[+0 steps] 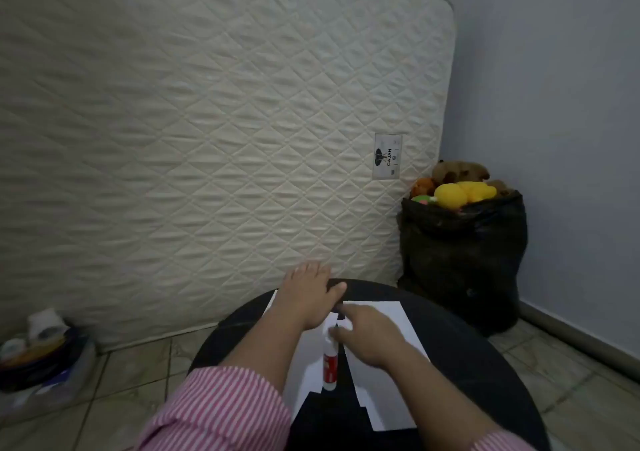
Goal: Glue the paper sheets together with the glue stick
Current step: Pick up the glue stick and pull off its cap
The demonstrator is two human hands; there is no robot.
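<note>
White paper sheets (388, 326) with stepped, cut edges lie flat on a round black tabletop (485, 374). A glue stick (329, 360), a white tube with a red label, lies on the paper between the two hands, its far end just under the right hand (370, 338). The right hand's fingers (346, 312) bend down over the tube's top, but whether they grip it cannot be told. The left hand (311, 294) lies flat with straight fingers on the far-left part of the paper, holding nothing. Both sleeves are pink-and-white striped. Behind the tabletop a quilted cream mattress (207, 121) leans upright; a black bag (464, 260) of soft toys stands in the corner on the tiled floor (571, 388).
</note>
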